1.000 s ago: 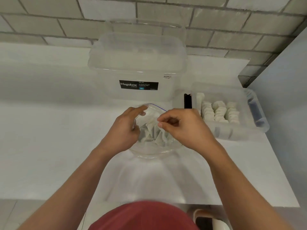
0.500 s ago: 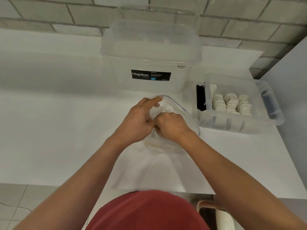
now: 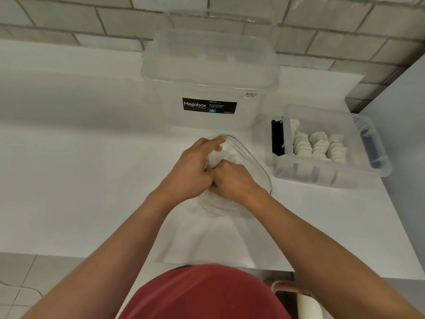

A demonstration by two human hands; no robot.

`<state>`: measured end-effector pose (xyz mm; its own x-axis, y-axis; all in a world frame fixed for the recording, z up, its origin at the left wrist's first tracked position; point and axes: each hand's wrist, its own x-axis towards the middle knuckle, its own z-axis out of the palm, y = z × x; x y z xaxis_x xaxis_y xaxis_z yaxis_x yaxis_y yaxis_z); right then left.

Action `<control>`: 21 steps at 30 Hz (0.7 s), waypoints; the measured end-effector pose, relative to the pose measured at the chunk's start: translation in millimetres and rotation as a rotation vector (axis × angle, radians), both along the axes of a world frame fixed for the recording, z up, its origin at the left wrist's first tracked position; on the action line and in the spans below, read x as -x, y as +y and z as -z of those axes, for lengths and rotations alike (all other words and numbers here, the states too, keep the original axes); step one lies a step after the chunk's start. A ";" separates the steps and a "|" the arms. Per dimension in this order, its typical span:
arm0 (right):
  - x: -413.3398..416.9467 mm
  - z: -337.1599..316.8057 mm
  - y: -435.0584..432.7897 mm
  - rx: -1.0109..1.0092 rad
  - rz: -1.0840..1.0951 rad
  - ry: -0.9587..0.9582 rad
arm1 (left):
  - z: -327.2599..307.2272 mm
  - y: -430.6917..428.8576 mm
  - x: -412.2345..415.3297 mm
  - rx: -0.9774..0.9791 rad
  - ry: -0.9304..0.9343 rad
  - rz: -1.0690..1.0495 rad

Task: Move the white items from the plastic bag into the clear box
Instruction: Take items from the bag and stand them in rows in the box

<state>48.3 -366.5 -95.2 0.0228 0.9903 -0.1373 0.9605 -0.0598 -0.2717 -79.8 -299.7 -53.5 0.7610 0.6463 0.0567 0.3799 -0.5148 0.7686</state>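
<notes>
A clear plastic bag (image 3: 249,162) with a blue zip edge lies open on the white counter, straight in front of me. My left hand (image 3: 193,171) grips the bag's left rim and holds the mouth open. My right hand (image 3: 232,180) is plunged into the bag, fingers curled downward; what it holds is hidden. To the right stands a low clear box (image 3: 358,173) with rows of white folded items (image 3: 319,146) inside.
A tall clear Megabox storage box (image 3: 209,72) with its lid on stands behind the bag against the tiled wall. A black clip (image 3: 277,140) sits at the low box's left end. The counter edge (image 3: 69,253) runs near my body.
My right hand has gone from above the bag's white items down into the bag. The view has shifted, so bag and boxes sit higher and further right.
</notes>
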 end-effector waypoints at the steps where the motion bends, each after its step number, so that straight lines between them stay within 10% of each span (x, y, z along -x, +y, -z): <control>1: -1.4 0.1 -1.0 -0.018 -0.010 0.003 | -0.6 -0.1 -0.1 0.003 0.003 0.002; 11: -36.7 -22.3 -41.4 -0.080 0.047 0.039 | 0.2 -0.5 -2.2 -0.018 0.007 0.021; 21: -42.2 -65.9 -63.8 -0.195 0.460 0.882 | -9.1 0.9 -2.1 0.129 0.001 0.077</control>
<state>90.5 -430.3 -29.3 0.3763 0.9179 -0.1263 0.3073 -0.2522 -0.9176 -77.7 -298.9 -44.4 0.8088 0.5876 -0.0243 0.3440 -0.4393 0.8299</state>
